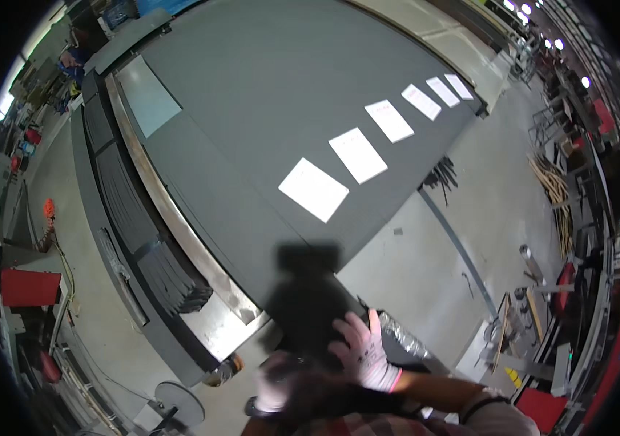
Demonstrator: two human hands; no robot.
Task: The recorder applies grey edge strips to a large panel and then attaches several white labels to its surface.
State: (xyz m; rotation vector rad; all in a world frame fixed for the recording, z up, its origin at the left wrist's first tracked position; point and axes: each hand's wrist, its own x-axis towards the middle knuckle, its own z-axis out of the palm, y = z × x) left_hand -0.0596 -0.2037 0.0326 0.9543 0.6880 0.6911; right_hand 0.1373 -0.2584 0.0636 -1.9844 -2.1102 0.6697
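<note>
My right hand [362, 354], in a pale pink glove, is at the near corner of a large dark grey table [215, 94]. Its fingers are spread and bent, and I see nothing held in them. My left hand [272, 384], gloved too, is low in the middle of the view. A dark blurred shape [310, 389] partly covers it, so its fingers cannot be made out. A dark shadow falls on the tabletop just beyond both hands. Several white rectangular sheets [314, 190] lie in a slanting row along the table's right side, the nearest one beyond my hands.
A metal rail [157, 185] runs down the table's left side beside black pleated covers [117, 189]. One pale panel [147, 98] lies at the far left. Grey floor [404, 254] stretches to the right, with wooden sticks [550, 182] and red items near the rim.
</note>
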